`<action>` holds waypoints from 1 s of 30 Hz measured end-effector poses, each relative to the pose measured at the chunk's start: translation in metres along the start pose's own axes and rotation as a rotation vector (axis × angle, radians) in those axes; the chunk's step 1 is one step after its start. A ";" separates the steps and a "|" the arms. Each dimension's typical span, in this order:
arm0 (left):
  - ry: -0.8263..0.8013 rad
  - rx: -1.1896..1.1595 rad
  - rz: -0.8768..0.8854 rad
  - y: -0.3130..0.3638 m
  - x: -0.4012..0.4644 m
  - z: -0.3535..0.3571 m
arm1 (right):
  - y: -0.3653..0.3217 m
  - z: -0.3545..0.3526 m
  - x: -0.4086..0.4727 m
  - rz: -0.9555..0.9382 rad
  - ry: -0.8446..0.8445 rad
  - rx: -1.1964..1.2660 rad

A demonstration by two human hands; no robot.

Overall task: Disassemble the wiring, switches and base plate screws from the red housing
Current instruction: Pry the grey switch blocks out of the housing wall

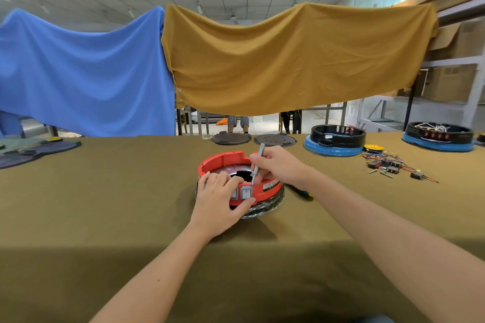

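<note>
— Where's the red housing sitting?

— Right under both my hands, on the olive-covered bench, resting on a black ring wrapped in shiny film. My left hand wraps its near wall: fingers curled over the rim, thumb pressed along the lower edge just below the grey switches.

— And your right hand?

— My right hand grips a slim grey tool like a pen, held nearly upright. Its tip comes down at the top edge of the switch nearest my right fingers. Whether it is actually wedged behind the switch, I cannot tell.

— How many switches?

— Two grey ones side by side in the wall; my left fingers partly cover the one on their side.

— Anything else close by?

— A screwdriver with a green and yellow handle lies on the bench just beyond my right wrist. Further out to the right of that hand there is a loose heap of wires and small black switches, with a yellow roll behind it. Past my hands lie two dark round plates, and to their right a black housing on a blue base.
</note>
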State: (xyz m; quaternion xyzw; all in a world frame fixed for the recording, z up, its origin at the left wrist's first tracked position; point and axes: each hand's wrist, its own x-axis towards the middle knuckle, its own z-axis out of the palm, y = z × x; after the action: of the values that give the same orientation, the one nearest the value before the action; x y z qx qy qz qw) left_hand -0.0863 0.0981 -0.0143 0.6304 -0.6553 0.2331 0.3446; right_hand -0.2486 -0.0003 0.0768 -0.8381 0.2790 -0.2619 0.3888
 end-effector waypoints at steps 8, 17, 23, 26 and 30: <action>-0.003 0.018 0.008 0.000 0.000 0.001 | 0.006 0.007 -0.004 0.006 0.055 -0.015; -0.004 0.028 0.005 -0.002 0.001 0.001 | -0.020 0.000 0.012 0.127 -0.093 -0.145; -0.023 0.028 0.002 -0.002 0.001 0.002 | 0.002 0.013 -0.013 -0.087 0.146 0.111; -0.009 0.014 0.011 -0.003 0.001 0.002 | -0.006 0.020 -0.009 -0.152 0.117 0.027; -0.011 -0.001 0.009 -0.004 0.001 0.002 | -0.015 0.022 -0.002 -0.141 0.067 -0.176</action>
State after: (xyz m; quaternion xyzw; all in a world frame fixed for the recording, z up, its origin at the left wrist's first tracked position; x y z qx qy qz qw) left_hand -0.0829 0.0958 -0.0152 0.6287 -0.6599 0.2311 0.3403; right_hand -0.2316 0.0200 0.0756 -0.8773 0.2542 -0.2909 0.2850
